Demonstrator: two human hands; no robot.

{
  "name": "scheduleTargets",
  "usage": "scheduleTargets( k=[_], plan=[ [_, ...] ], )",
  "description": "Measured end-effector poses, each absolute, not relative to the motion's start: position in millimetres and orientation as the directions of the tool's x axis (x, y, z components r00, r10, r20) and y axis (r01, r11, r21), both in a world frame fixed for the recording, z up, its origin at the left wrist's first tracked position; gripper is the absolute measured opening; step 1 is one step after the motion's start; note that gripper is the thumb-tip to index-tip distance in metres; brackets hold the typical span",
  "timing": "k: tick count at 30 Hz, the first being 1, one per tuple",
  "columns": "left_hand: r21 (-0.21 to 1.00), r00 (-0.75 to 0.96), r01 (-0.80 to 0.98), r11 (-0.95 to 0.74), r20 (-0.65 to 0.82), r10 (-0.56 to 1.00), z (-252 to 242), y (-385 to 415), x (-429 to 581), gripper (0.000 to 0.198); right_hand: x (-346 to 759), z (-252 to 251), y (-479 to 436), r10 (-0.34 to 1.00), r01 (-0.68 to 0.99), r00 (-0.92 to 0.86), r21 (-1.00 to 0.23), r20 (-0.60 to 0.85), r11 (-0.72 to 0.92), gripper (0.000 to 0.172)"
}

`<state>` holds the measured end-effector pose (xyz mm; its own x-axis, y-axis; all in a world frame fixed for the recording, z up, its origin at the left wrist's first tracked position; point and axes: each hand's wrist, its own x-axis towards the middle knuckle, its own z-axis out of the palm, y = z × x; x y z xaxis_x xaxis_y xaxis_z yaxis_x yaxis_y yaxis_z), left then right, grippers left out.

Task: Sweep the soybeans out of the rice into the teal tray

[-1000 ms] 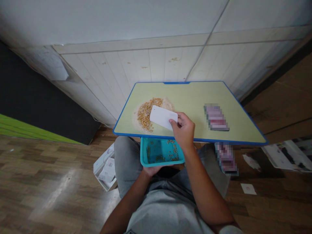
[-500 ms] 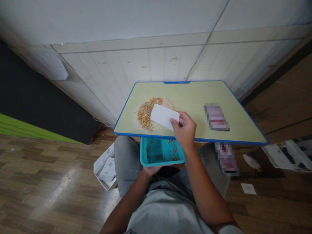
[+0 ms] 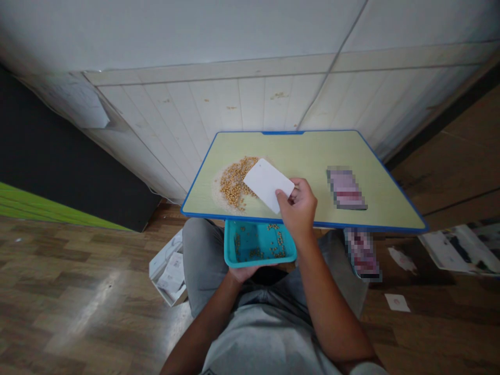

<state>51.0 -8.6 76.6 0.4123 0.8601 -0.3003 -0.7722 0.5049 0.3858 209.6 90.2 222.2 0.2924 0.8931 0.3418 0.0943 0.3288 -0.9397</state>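
My right hand (image 3: 299, 209) pinches a white card (image 3: 267, 184) over the small blue-edged table (image 3: 312, 151). The card's far edge lies beside a pile of yellow beans mixed with pale grains (image 3: 233, 183) at the table's left. Below the table's front edge my left hand (image 3: 245, 272) holds up a teal tray (image 3: 258, 246) from underneath. A few beans lie in the tray. Only the fingers of that hand show under the tray.
A blurred flat object (image 3: 346, 187) lies on the table's right side. Another blurred item (image 3: 363, 253) sits below the table edge on the right. A white box (image 3: 169, 271) and papers (image 3: 461, 251) lie on the wooden floor. A white panelled wall stands behind.
The right hand has shifted slightly right and turned the card, lifting its far end off the bean pile. The tray and left hand have stayed put.
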Motion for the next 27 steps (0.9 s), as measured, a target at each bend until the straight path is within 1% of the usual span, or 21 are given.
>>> scheduleTargets(
  k=[3, 7, 9, 12, 14, 19, 27],
  plan=[
    [0.389, 0.407, -0.772, 0.502, -0.303, 0.861, 79.0, -8.6, 51.0, 0.083, 210.7, 221.2, 89.6, 0.889, 0.148, 0.288, -0.933, 0.357, 0.327, 0.025],
    [0.39, 0.409, -0.765, 0.513, -0.322, 0.854, 89.3, -8.9, 51.6, 0.089, 211.0, 219.4, 88.4, 0.888, 0.169, 0.265, -0.925, 0.375, 0.341, 0.027],
    [0.392, 0.393, -0.766, 0.51, -0.342, 0.854, 94.3, -8.9, 52.6, 0.091, 211.6, 218.8, 88.1, 0.893, 0.169, 0.243, -0.923, 0.378, 0.345, 0.033],
    [0.402, 0.379, -0.762, 0.508, -0.359, 0.853, 99.3, -8.8, 54.2, 0.09, 213.4, 218.2, 88.8, 0.901, 0.16, 0.197, -0.92, 0.386, 0.358, 0.049],
    [0.415, 0.381, -0.753, 0.51, -0.356, 0.853, 100.9, -8.7, 54.9, 0.089, 214.6, 218.0, 89.9, 0.898, 0.162, 0.183, -0.914, 0.399, 0.373, 0.055],
    [0.418, 0.392, -0.742, 0.524, -0.364, 0.845, 100.0, -8.3, 54.3, 0.09, 214.8, 217.4, 91.6, 0.89, 0.207, 0.174, -0.899, 0.422, 0.386, 0.053],
    [0.419, 0.404, -0.731, 0.539, -0.371, 0.836, 99.6, -8.4, 53.0, 0.092, 214.8, 217.4, 90.5, 0.894, 0.212, 0.173, -0.902, 0.413, 0.376, 0.054]
  ],
)
